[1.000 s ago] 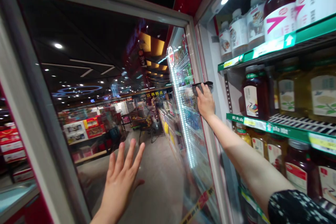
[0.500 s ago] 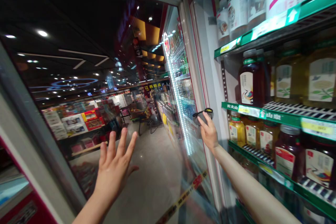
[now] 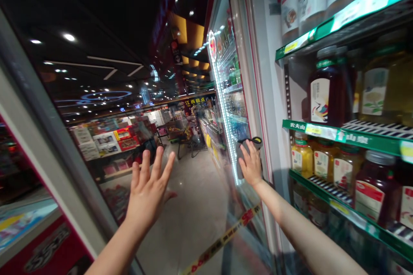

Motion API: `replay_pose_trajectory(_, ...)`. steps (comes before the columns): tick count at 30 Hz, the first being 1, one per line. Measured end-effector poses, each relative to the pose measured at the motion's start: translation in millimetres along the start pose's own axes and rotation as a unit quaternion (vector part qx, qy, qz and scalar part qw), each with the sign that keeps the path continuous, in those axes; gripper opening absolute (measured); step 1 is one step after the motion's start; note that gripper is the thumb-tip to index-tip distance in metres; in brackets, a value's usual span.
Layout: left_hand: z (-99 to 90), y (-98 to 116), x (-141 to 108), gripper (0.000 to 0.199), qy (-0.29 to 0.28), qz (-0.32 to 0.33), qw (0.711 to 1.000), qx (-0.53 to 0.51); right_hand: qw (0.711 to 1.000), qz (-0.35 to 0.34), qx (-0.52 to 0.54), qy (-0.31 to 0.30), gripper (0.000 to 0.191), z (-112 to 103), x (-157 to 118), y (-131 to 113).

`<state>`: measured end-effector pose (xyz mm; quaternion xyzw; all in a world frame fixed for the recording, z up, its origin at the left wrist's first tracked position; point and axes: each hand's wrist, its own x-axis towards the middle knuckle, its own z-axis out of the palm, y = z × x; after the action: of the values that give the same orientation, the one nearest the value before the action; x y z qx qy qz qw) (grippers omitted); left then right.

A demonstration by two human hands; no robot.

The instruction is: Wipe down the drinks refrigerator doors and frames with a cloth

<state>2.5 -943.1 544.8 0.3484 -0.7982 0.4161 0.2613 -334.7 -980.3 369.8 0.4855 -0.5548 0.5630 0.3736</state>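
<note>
A framed glass door (image 3: 240, 51) stands open on the left of a drinks cooler. My left hand (image 3: 149, 193) is raised before its glass, fingers spread, holding nothing. Near the door's inner edge, my right hand (image 3: 251, 164) lies against a dark grey cloth-like item (image 3: 240, 163) with a black loop; its fingers are apart over the item. Bottles of dark red drink (image 3: 326, 90) and small yellow bottles (image 3: 301, 159) fill the cooler shelves to the right of my right hand.
Green-edged shelves (image 3: 329, 137) jut out at the right. Through the glass show the shop floor (image 3: 180, 206), a cart, stacked boxes and another lit cooler. Yellow printed tape (image 3: 222, 242) crosses the lower door. A red case with a white top stands at lower left.
The view has shifted, so the door and background sit further right. My right hand's fingers have spread more across the dark item. My left hand keeps its spread pose.
</note>
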Motion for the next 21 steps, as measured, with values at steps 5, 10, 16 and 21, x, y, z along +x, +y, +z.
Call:
replay_pose_trajectory(5,-2.1,-1,0,0.123,-0.020,0.002,1.000,0.005,0.997,-0.069,0.041,-0.017,0.064,5,24,-45)
replay_pose_trajectory(10,0.0,-1,3,0.127,-0.042,0.000,0.999,0.007,0.977,-0.192,0.027,-0.085,0.061,-13,-24,-10)
replay_pose_trajectory(16,1.4,-2,4,0.128,-0.050,0.006,0.999,0.016,0.999,-0.043,-0.005,0.020,0.064,3,36,-45)
replay_pose_trajectory(21,6.2,-3,4,0.133,-0.053,0.001,0.998,0.030,0.965,-0.250,0.020,-0.077,0.058,-2,-6,-73)
